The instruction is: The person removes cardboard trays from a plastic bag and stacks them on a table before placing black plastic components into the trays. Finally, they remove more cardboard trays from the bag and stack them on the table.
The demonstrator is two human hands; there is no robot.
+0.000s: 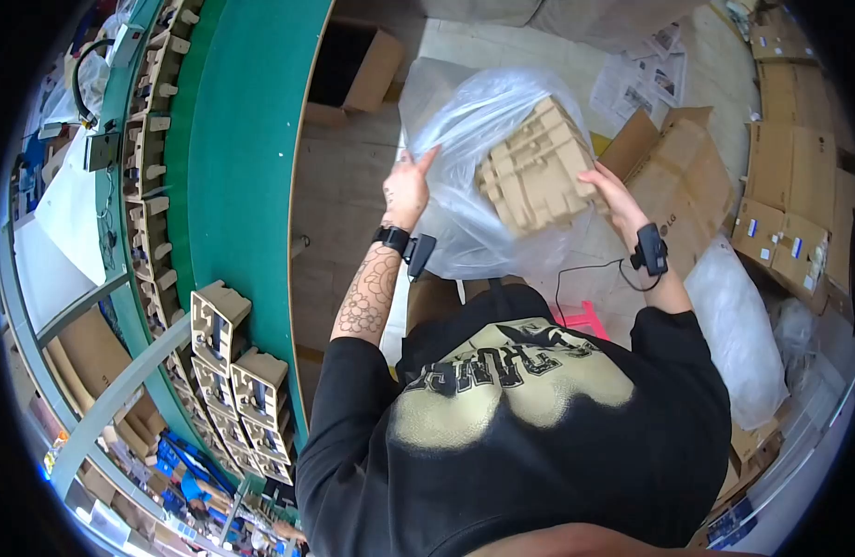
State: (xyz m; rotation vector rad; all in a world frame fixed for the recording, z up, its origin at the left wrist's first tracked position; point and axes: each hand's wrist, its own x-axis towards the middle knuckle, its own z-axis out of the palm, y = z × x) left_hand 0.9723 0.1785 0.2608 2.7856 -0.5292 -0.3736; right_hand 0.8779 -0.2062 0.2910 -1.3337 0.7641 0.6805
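Head view looks straight down over a person in a black printed shirt, both bare forearms reaching up toward twelve o'clock. The left hand (411, 188) has its grip on the near edge of a large clear plastic bag (474, 121), fingers spread and pinching the film; a black wrist device sits just below it on the tattooed forearm. The right hand (611, 197) has its grip closed on the three o'clock side of a stack of moulded cardboard inserts (537, 167), fingers wrapped against the edge. The stack is tilted and sits at the mouth of the bag, with clear film behind it and along its nine o'clock side; whether it is partly inside cannot be told. Bag and stack are held up over the floor, at about twelve o'clock from the person's chest.

At nine o'clock a curved green conveyor belt (237, 176) sweeps past, with a row of similar cardboard inserts (225, 367) standing along its outer edge. At three o'clock lie flattened brown cartons (794, 195) and an open cardboard box (683, 176), and at four o'clock a second filled clear bag (743, 325) rests on the floor. A pink stool (581, 320) shows just beyond the person's right shoulder.
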